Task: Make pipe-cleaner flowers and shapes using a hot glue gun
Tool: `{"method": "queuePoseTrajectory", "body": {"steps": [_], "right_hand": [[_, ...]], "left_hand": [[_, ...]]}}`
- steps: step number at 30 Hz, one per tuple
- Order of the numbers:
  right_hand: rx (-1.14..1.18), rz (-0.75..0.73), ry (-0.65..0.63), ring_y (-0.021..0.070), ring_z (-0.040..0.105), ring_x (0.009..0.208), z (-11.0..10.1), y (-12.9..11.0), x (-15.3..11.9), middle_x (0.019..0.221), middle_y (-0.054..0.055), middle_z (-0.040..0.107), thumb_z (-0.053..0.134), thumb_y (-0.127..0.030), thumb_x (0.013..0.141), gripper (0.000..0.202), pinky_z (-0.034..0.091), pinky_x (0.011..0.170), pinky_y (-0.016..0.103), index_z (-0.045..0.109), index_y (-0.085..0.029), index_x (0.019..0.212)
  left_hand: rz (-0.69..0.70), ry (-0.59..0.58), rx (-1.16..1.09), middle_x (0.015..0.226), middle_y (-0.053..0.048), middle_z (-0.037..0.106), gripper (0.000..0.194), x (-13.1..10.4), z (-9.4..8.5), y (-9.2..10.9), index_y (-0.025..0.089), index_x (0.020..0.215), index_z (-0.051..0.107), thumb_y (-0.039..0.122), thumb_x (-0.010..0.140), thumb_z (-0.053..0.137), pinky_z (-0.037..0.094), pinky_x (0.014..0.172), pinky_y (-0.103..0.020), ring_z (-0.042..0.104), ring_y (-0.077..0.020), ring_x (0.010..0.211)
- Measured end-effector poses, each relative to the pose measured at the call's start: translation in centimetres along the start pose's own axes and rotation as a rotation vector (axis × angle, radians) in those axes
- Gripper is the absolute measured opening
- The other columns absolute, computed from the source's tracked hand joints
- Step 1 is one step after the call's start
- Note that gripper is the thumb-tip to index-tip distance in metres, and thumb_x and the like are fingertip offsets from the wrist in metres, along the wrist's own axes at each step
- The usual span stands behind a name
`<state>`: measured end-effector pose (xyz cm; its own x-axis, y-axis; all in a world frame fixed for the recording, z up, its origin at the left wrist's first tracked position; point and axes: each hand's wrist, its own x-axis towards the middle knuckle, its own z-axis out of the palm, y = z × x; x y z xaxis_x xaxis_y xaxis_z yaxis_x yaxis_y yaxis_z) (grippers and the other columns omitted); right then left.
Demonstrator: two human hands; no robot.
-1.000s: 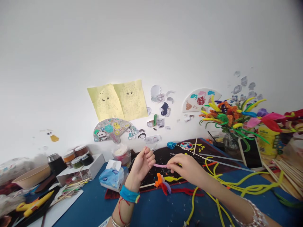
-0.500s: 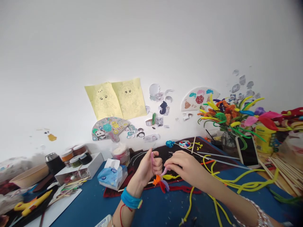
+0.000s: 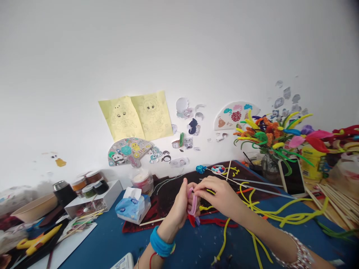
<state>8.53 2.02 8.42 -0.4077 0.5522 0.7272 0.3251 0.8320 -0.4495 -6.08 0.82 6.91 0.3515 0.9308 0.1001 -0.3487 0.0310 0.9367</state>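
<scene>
A pink pipe cleaner is bent into a long loop between my two hands. My left hand, thumb up, is closed around it with the fingers curled. At the loop's top, my right hand pinches the pipe cleaner between thumb and fingertips. Red and purple fuzzy ends stick out below my left hand; how they join the pink one is hidden. Yellow pipe cleaners and a red pipe cleaner lie on the blue table beneath my hands.
A tissue pack and paint jars stand on the left, near a yellow glue gun. On the right are a phone, a vase of pipe-cleaner flowers and wooden sticks. A dark mat lies behind my hands.
The pink pipe cleaner now forms a loop between my hands. My left hand has turned and shifted slightly right, and the orange piece below it no longer shows.
</scene>
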Motion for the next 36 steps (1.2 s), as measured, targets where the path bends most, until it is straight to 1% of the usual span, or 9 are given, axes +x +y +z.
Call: {"method": "queuePoseTrajectory", "body": {"steps": [4, 8, 15, 17, 21, 29, 32, 34, 36], "right_hand": [[-0.026, 0.007, -0.008, 0.0148, 0.054, 0.077, 0.1, -0.2, 0.0, 0.075, -0.002, 0.062, 0.060, -0.016, 0.082, 0.008, 0.039, 0.072, 0.027, 0.064, -0.022, 0.077], [-0.074, -0.019, 0.017, 0.0153, 0.053, 0.076, 0.4, -0.2, 0.0, 0.075, -0.002, 0.062, 0.059, -0.016, 0.082, 0.008, 0.039, 0.073, 0.028, 0.063, -0.021, 0.077], [-0.152, -0.087, 0.074, 0.0159, 0.052, 0.072, 1.1, 0.0, -0.3, 0.073, 0.000, 0.063, 0.056, -0.018, 0.085, 0.013, 0.038, 0.069, 0.030, 0.064, -0.020, 0.076], [-0.160, -0.122, 0.080, 0.0158, 0.053, 0.071, 1.3, 0.3, -0.4, 0.073, 0.001, 0.064, 0.055, -0.022, 0.086, 0.015, 0.038, 0.068, 0.030, 0.066, -0.020, 0.076], [-0.214, -0.161, 0.100, 0.0158, 0.053, 0.071, 1.5, 0.6, -0.4, 0.075, 0.002, 0.065, 0.055, -0.024, 0.086, 0.017, 0.038, 0.068, 0.030, 0.069, -0.021, 0.076], [-0.231, -0.097, 0.045, 0.0157, 0.054, 0.073, 1.6, 0.2, -0.7, 0.074, 0.001, 0.064, 0.058, -0.016, 0.082, 0.013, 0.040, 0.070, 0.029, 0.066, -0.020, 0.072], [-0.207, -0.039, 0.012, 0.0151, 0.055, 0.072, 0.9, 0.2, -0.4, 0.072, 0.001, 0.062, 0.055, -0.015, 0.082, 0.016, 0.042, 0.068, 0.027, 0.063, -0.020, 0.069], [-0.178, -0.004, 0.026, 0.0149, 0.056, 0.073, 0.1, 0.5, 0.0, 0.073, 0.001, 0.062, 0.053, -0.016, 0.083, 0.016, 0.043, 0.068, 0.027, 0.062, -0.020, 0.070], [-0.144, 0.039, 0.058, 0.0149, 0.057, 0.075, -1.1, 0.8, 0.3, 0.076, 0.000, 0.063, 0.053, -0.018, 0.084, 0.015, 0.043, 0.069, 0.026, 0.062, -0.021, 0.072]], "left_hand": [[-0.024, -0.015, 0.044, 0.038, 0.007, 0.031, 0.057, 0.1, 0.0, -0.5, 0.016, 0.060, 0.045, 0.064, 0.084, 0.026, 0.027, 0.033, -0.017, 0.023, -0.0049, 0.031], [-0.037, 0.027, 0.100, 0.037, 0.005, 0.031, 0.062, 0.0, 0.4, -0.6, 0.017, 0.049, 0.039, 0.067, 0.083, 0.023, 0.023, 0.033, -0.019, 0.024, -0.0048, 0.030], [-0.064, 0.217, 0.250, 0.034, 0.008, 0.020, 0.062, 0.0, 0.6, -0.8, 0.021, 0.044, 0.024, 0.073, 0.075, 0.028, 0.018, 0.033, -0.020, 0.016, -0.0037, 0.030], [-0.087, 0.193, 0.222, 0.033, 0.008, 0.021, 0.063, 0.1, 0.4, -0.7, 0.021, 0.042, 0.024, 0.074, 0.076, 0.024, 0.017, 0.033, -0.021, 0.016, -0.0037, 0.029], [-0.160, 0.076, 0.168, 0.032, 0.007, 0.021, 0.066, 0.1, 0.0, -0.5, 0.020, 0.041, 0.026, 0.074, 0.077, 0.016, 0.010, 0.033, -0.022, 0.014, -0.0033, 0.028], [-0.169, 0.102, 0.335, 0.034, 0.007, 0.018, 0.065, 0.1, -0.5, -0.9, 0.021, 0.042, 0.022, 0.074, 0.077, 0.013, 0.012, 0.034, -0.021, 0.012, -0.0036, 0.032], [-0.079, 0.071, 0.425, 0.043, 0.008, 0.024, 0.056, 0.0, -0.3, -0.2, 0.019, 0.052, 0.032, 0.067, 0.081, 0.026, 0.020, 0.035, -0.020, 0.019, -0.0051, 0.036], [0.063, 0.070, 0.510, 0.054, 0.007, 0.033, 0.042, -0.4, 0.0, 0.6, 0.018, 0.069, 0.042, 0.057, 0.083, 0.037, 0.028, 0.040, -0.020, 0.029, -0.0068, 0.043], [0.230, 0.113, 0.653, 0.064, 0.006, 0.039, 0.028, -0.9, 0.3, 1.4, 0.019, 0.084, 0.044, 0.048, 0.084, 0.044, 0.033, 0.049, -0.020, 0.036, -0.0079, 0.051]]}}
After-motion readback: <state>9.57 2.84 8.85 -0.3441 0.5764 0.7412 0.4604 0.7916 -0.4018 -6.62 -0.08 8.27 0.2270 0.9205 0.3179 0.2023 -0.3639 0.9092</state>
